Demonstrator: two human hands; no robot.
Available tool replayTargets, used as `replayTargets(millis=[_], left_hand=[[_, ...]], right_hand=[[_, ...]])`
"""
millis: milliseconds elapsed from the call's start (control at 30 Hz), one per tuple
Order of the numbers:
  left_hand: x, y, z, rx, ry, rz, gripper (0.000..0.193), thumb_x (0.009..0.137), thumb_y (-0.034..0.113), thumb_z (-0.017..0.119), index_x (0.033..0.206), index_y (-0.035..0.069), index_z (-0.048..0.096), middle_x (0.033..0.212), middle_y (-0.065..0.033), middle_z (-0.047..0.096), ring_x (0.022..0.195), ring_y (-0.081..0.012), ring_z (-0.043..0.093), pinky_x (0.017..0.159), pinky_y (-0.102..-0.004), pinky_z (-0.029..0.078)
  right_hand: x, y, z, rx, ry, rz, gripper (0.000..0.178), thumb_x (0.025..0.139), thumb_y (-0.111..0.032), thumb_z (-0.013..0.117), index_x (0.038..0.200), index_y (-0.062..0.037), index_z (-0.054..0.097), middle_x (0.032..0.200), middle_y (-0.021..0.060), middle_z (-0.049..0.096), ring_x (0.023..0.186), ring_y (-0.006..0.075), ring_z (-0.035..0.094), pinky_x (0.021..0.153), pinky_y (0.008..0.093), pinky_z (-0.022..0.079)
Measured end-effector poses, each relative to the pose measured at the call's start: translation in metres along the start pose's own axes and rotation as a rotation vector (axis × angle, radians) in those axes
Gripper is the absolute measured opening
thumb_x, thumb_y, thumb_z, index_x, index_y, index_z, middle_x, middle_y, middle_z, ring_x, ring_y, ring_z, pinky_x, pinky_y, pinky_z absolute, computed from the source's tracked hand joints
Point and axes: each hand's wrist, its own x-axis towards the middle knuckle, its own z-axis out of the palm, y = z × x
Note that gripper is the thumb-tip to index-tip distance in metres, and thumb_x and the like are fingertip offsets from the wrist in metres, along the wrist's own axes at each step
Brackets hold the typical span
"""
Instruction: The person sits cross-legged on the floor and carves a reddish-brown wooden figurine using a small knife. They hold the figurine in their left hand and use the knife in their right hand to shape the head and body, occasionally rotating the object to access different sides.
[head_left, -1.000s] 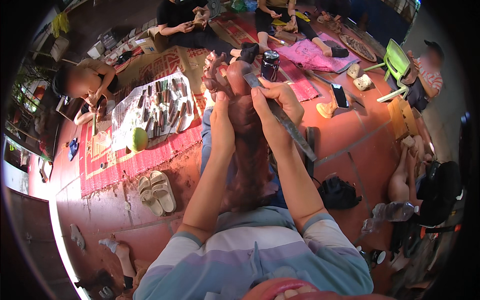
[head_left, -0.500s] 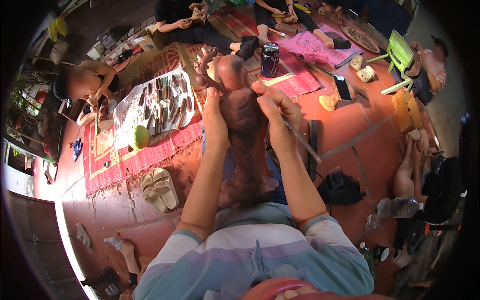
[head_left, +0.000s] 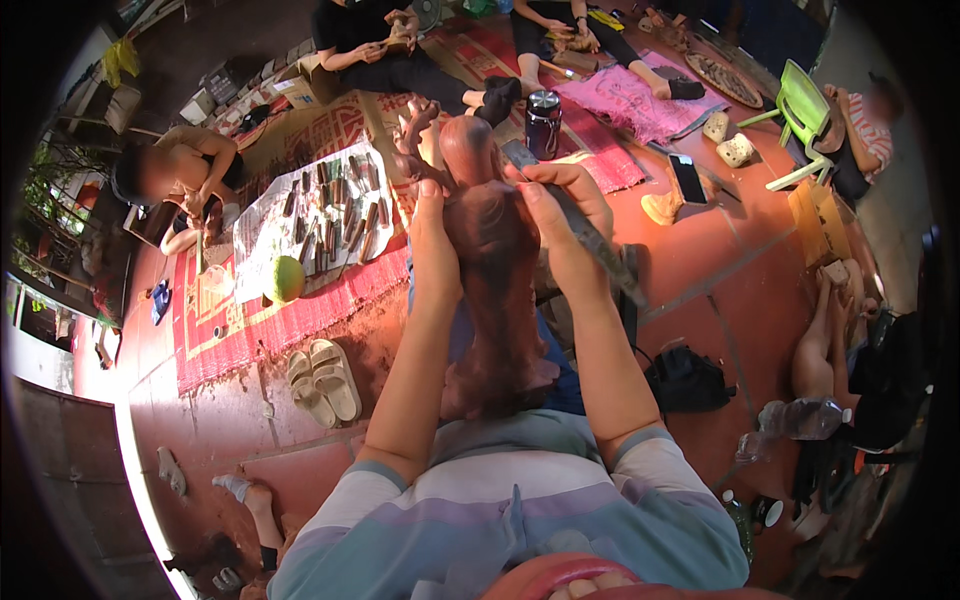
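A reddish-brown carved wooden figure (head_left: pixel 490 260) stands upright in front of my body, its broad base low near my lap. My left hand (head_left: pixel 433 235) is closed round its left side, the thumb pointing up along the carving. A knobbly branching part (head_left: pixel 412 140) rises beside the rounded top. At the figure's upper right, my right hand (head_left: pixel 568 225) pinches a flat grey strip (head_left: pixel 600 252) between thumb and fingers. Whether this strip is sandpaper or a thin file I cannot tell. Its upper end lies close to the figure's shoulder; its lower end sticks out past my wrist.
Several carving tools (head_left: pixel 335 210) lie on a white sheet over a red mat, near a green round fruit (head_left: pixel 285 278). Beige sandals (head_left: pixel 325 380), a dark flask (head_left: pixel 543 125), a phone (head_left: pixel 686 178) and a black bag (head_left: pixel 688 378) surround me. Other people sit around the edges.
The grey strip has turned in my right hand, from edge-on to its flat face showing. My left hand keeps its hold on the wooden figure. The whole view has shifted slightly.
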Motion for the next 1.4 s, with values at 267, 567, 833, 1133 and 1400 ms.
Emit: replayTargets(millis=[267,567,833,1133,1400], left_hand=[[-0.007,0.002,0.001,-0.055,-0.008,-0.003,0.048,0.098,0.041,0.039,0.109,-0.002,0.057,0.106,-0.0105,0.061,0.097,-0.016,0.059,0.086,-0.0284,0.047],[-0.002,0.0,-0.004,-0.042,0.046,0.011,0.046,0.098,0.04,0.04,0.112,-0.002,0.056,0.108,-0.0104,0.06,0.096,-0.0156,0.06,0.086,-0.0284,0.047],[-0.006,0.001,0.004,-0.075,0.033,-0.009,0.046,0.098,0.038,0.041,0.115,-0.002,0.055,0.11,-0.0121,0.061,0.097,-0.0163,0.06,0.086,-0.0281,0.048],[-0.004,0.003,-0.002,-0.079,-0.01,-0.021,0.049,0.098,0.04,0.038,0.117,-0.002,0.054,0.113,-0.0134,0.06,0.1,-0.019,0.06,0.09,-0.0314,0.047],[-0.019,0.021,0.01,-0.046,0.0,-0.084,0.056,0.097,0.045,0.037,0.118,-0.003,0.053,0.11,-0.0157,0.062,0.098,-0.0238,0.063,0.091,-0.0344,0.049]], right_hand=[[0.01,-0.005,0.016,-0.319,-0.004,-0.244,0.008,0.08,-0.002,0.068,0.088,-0.0014,0.067,0.089,0.005,0.062,0.075,0.0072,0.058,0.068,0.02,0.047],[-0.012,0.012,0.009,-0.589,0.001,-0.425,0.009,0.074,0.0,0.072,0.082,-0.0008,0.068,0.087,0.0117,0.063,0.078,0.016,0.064,0.07,0.0268,0.051],[-0.008,0.007,0.017,-0.626,0.122,-0.507,0.011,0.073,0.002,0.072,0.083,0.0,0.067,0.086,0.0118,0.064,0.081,0.0184,0.064,0.071,0.0276,0.051],[-0.012,0.015,0.012,-0.38,0.069,-0.333,0.009,0.081,0.001,0.066,0.089,0.0023,0.065,0.094,0.0093,0.064,0.095,0.0146,0.061,0.086,0.0258,0.046],[-0.001,0.004,0.019,0.028,0.129,-0.138,0.006,0.079,0.0,0.068,0.084,0.001,0.067,0.089,0.009,0.063,0.089,0.0131,0.061,0.077,0.0245,0.048]])
